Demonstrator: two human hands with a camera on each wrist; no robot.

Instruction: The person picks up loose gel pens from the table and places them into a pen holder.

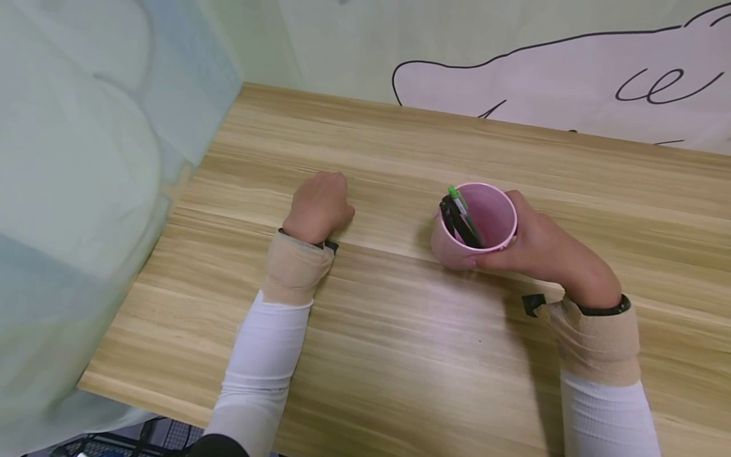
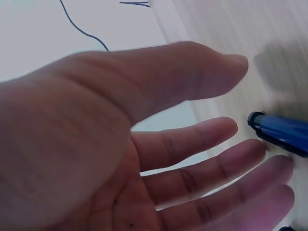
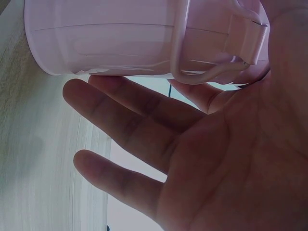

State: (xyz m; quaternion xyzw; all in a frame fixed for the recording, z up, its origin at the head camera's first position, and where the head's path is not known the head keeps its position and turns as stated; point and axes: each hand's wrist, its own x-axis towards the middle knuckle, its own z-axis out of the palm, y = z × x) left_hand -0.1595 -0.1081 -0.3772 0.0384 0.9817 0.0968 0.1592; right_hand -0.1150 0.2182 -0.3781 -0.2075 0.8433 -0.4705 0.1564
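My right hand holds a small pink bucket by its side, thumb near and fingers on the far side. The right wrist view shows the bucket's looped wire handle and fingers against its wall. Inside the bucket lean a pen with a green clip and black pens. To the left, my left hand is low over the table, back up. Its fingers and thumb stretch out loosely in the left wrist view. A blue pen lies just beyond them; the head view hides it.
A wood-grain table spreads beneath both hands. Behind it stands a pale wall with a line drawing, and a pale blue-green surface borders the left edge. Black mesh shows below the front left corner.
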